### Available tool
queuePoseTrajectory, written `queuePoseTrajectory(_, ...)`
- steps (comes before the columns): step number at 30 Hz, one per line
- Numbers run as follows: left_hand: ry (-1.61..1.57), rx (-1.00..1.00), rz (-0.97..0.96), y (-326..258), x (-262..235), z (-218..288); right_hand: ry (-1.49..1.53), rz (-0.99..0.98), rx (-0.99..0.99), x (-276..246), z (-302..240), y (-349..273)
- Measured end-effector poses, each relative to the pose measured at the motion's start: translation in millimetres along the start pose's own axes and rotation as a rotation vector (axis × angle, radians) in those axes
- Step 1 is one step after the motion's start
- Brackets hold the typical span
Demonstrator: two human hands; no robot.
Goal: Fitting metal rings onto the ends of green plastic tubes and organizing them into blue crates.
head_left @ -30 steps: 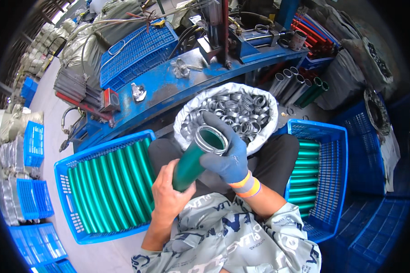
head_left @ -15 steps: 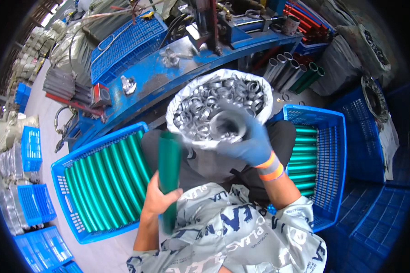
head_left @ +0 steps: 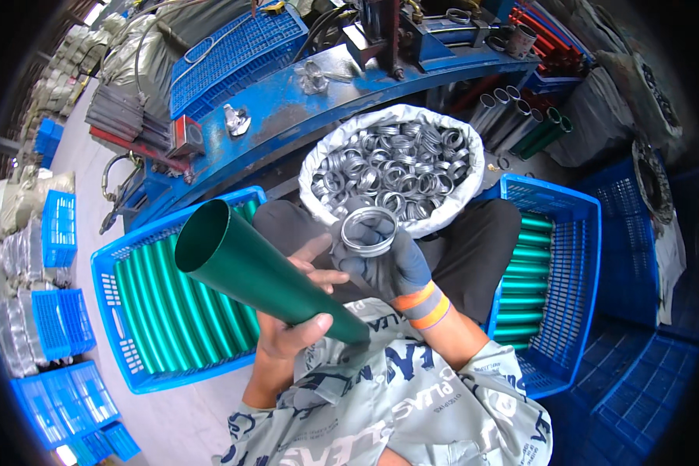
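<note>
The left hand [head_left: 278, 335] holds the green tube [head_left: 245, 268], tilted before the shirt [head_left: 342, 423], fingers partly splayed; the gloved right hand [head_left: 400, 268] cradles 1 metal ring [head_left: 370, 250]. That loose-looking left grip might let the tube slip.

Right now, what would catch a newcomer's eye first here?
Probably the big green tube, slanting up from the bare left hand in the middle. Beside it, the gloved right hand holds a metal ring. Just beyond, similar rings fill a white-rimmed container, with blue crates of green tubes to left and right.
</note>
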State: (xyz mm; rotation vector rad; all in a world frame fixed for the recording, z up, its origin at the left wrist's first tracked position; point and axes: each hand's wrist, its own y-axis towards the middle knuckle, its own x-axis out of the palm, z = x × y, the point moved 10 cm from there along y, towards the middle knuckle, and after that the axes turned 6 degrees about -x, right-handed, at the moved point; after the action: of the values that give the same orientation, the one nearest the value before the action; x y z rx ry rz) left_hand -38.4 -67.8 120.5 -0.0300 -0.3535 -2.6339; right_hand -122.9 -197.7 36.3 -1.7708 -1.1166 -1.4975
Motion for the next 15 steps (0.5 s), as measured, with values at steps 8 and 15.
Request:
queuePoseTrajectory(8,-0.037,-0.065,0.017,-1.8,0.5,-7.8,-0.055,-0.044,-0.002,13.6,-6.1,-3.2)
queuePoseTrajectory(15,-0.050,-0.177,0.127,-7.1,-7.3,-23.5,-0.078,-0.011,-0.060,8.9,-0.2,-2.6)
